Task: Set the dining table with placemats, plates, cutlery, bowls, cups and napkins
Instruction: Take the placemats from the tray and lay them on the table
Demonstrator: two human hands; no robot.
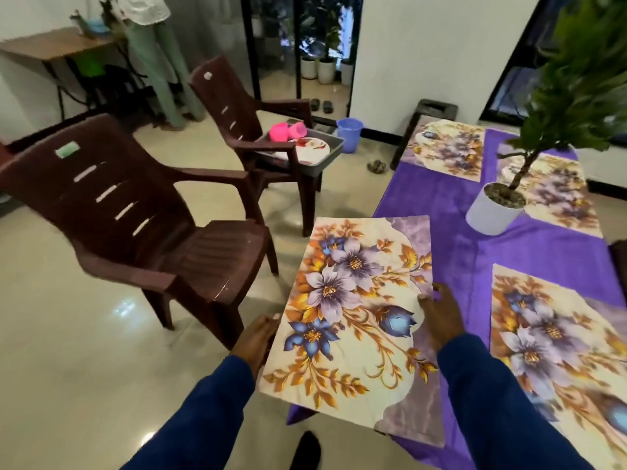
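Four flowery placemats are showing on the dining table [458,252], which is wearing a purple cloth. The nearest placemat [353,320] is lying at the near left corner of the table, and its left side is sticking out past the table edge. The left hand [256,340] is holding that left edge, with the fingers curling under it and the thumb side on top. The right hand [439,317] is lying on the right part of the same mat, with its fingers spread and pressing down flat. Both arms are wearing blue sleeves. A second placemat [556,347] is lying on the near right side of the table, well apart from the first one. Two more placemats [448,149] are lying at the far end. A small tree in a white pot [492,212] is standing in the middle of the table, touching a far mat. Two brown plastic chairs are standing to the left of the table. The far chair [237,106] is carrying a grey tray [325,161] with pink cups [288,131] and a flowery plate [310,151] in it. The near chair [135,212] is standing just beside the mat. A purple bucket [349,134] is sitting on the floor behind the tray.
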